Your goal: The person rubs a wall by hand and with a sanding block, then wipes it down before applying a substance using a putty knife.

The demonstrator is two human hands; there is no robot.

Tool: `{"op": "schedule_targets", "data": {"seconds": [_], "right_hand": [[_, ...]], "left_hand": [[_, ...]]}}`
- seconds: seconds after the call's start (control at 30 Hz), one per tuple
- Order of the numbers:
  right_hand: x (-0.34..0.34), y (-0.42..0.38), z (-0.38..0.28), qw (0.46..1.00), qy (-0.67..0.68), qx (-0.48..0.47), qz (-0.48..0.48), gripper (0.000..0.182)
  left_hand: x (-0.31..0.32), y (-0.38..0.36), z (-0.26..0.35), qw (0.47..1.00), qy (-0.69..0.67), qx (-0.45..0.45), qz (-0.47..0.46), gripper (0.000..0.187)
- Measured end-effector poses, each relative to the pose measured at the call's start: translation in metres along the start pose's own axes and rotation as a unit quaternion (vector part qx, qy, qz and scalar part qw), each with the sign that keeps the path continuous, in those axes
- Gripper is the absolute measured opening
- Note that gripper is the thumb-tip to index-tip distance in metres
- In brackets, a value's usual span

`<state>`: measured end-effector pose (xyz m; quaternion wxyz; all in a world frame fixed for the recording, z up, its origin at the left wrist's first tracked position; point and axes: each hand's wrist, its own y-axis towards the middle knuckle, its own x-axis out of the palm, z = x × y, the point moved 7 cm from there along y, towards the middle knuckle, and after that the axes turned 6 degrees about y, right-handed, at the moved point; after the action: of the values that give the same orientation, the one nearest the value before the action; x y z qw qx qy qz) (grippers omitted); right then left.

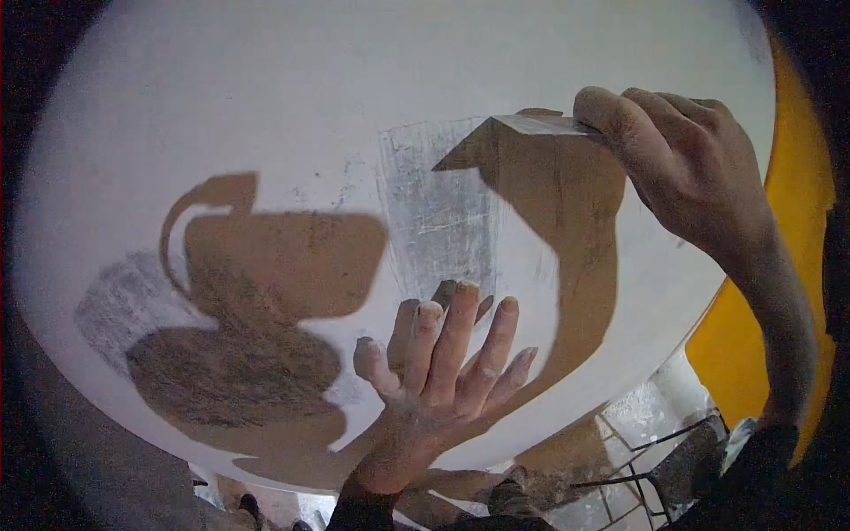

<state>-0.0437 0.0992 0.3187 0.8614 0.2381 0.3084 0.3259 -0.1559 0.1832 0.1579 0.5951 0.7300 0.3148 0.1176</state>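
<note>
My left hand [447, 363] is raised with its fingers spread, on or close to the white surface [266, 71], with nothing in it. At the upper right my right hand [691, 159] is closed round the end of a flat scraper blade [544, 126], whose edge lies at or near the surface. Between the hands runs a grey streaked patch [434, 203]. My shadow [283, 265] falls over the left part of the surface and over another grey patch [124, 310]. The scraper's handle is hidden by my fingers.
A yellow-orange surface [726, 354] stands at the right. Below the white surface's lower edge are a spattered floor [660, 403], a dark metal frame [633, 469] and part of a shoe [251, 506].
</note>
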Motion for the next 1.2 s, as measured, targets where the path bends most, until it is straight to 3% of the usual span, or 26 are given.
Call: {"op": "schedule_targets", "data": {"seconds": [0.13,0.2,0.37,0.53,0.7,1.0,1.2], "right_hand": [[0.007,0.0,0.005,1.0,0.029,-0.011,0.003,0.025],[0.015,-0.003,0.014,0.997,0.069,0.028,-0.021,0.026],[0.008,0.001,0.004,0.999,0.044,-0.014,0.023,0.025],[0.009,0.009,0.002,0.997,0.072,0.002,0.028,0.024],[0.007,0.008,0.0,0.998,0.044,-0.032,0.044,0.024],[0.012,-0.017,0.014,1.0,0.0,0.002,-0.01,0.025],[0.013,-0.038,0.02,0.998,-0.068,0.0,0.017,0.027]], "left_hand": [[0.002,0.001,-0.001,1.0,-0.003,-0.01,-0.016,0.048],[0.003,0.001,-0.001,1.0,0.005,-0.01,-0.007,0.047],[0.002,0.0,-0.001,1.0,0.025,-0.008,0.011,0.048],[0.002,-0.01,-0.012,0.999,0.018,-0.006,-0.039,0.051],[0.002,-0.008,-0.012,1.0,0.015,-0.008,-0.015,0.051],[0.0,-0.002,-0.012,0.999,0.012,0.008,-0.035,0.051],[0.007,-0.001,-0.005,0.999,-0.007,0.007,-0.048,0.057]]}}
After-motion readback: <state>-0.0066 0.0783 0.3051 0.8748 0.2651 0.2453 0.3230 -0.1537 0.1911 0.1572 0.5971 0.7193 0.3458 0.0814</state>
